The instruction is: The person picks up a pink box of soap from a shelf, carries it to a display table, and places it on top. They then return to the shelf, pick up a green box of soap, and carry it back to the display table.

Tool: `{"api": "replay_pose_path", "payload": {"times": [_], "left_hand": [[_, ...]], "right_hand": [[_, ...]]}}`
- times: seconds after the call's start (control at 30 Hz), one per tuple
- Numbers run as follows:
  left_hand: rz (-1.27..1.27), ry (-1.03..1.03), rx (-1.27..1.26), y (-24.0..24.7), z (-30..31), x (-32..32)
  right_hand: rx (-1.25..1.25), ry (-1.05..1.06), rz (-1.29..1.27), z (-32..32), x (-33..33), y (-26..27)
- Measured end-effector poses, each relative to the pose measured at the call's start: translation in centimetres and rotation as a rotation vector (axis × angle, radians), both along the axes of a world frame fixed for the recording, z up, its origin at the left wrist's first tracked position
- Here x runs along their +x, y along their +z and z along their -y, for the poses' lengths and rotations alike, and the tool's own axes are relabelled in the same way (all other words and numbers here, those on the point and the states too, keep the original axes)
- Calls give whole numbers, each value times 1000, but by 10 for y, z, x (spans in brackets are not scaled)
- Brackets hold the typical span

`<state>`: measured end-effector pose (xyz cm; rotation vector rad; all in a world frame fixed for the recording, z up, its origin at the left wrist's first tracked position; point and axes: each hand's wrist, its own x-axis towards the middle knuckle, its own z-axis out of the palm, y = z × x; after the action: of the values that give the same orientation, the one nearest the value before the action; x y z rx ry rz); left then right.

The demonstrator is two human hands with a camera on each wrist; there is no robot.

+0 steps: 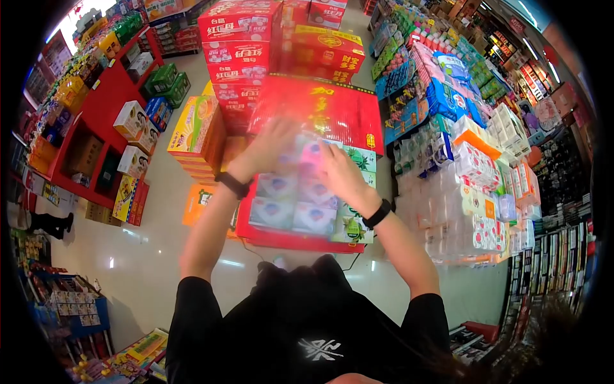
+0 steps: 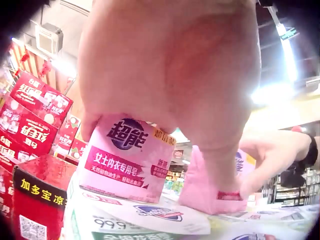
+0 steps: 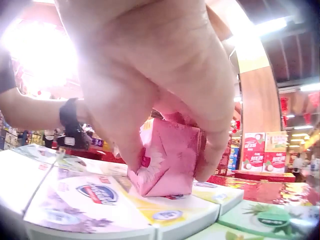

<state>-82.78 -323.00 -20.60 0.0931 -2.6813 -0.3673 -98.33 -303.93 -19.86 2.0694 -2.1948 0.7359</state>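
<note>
A pink soap box (image 2: 125, 162) with Chinese lettering stands on white soap boxes (image 2: 165, 217), and my left hand (image 2: 165, 75) holds it from above, fingers at its far edge. In the head view that left hand (image 1: 272, 150) is blurred. My right hand (image 3: 150, 65) grips a second pink soap box (image 3: 170, 157) between thumb and fingers, low over the white soap boxes (image 3: 90, 205). The left thumb overlaps this second pink soap box (image 2: 192, 180) in the left wrist view. From the head, the right hand (image 1: 345, 173) lies over the stack's right side.
Green-and-white boxes (image 1: 355, 224) line the stack's right side. Beneath and behind lies a red carton (image 1: 358, 105), with tall red cartons (image 1: 236, 64) farther back. Packs of tissue rolls (image 1: 476, 198) are piled at right, orange-and-white cartons (image 1: 195, 125) at left.
</note>
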Motion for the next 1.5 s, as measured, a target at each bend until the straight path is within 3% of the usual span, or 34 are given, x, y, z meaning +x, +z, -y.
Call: {"api": "replay_pose_path", "payload": {"times": [0.1, 0.2, 0.3, 0.4, 0.6, 0.7, 0.8, 0.9, 1.0, 1.5], "left_hand": [[-58, 33, -95, -3, 0, -4], [-64, 109, 100, 0, -4, -6], [-132, 87, 92, 10, -1, -7], [-46, 131, 261, 20, 5, -7], [-100, 103, 201, 4, 17, -14], [-205, 53, 382, 8, 12, -11], [-287, 131, 695, -2, 11, 2], [-152, 130, 888, -24, 21, 10], [-125, 108, 997, -41, 25, 11], [-59, 116, 1072, -45, 40, 11]], "right_hand": [[26, -15, 81, 17, -8, 14], [78, 17, 75, 34, -21, 12], [64, 29, 65, 43, -23, 12], [77, 49, 94, 47, -24, 14], [88, 27, 135, 46, -23, 14], [31, 41, 180, 41, -28, 6], [54, -5, 666, 38, -35, 2], [35, 20, 722, 34, -52, -20], [-16, 33, 535, 38, -60, -35], [-58, 64, 598, 38, -61, -39]]}}
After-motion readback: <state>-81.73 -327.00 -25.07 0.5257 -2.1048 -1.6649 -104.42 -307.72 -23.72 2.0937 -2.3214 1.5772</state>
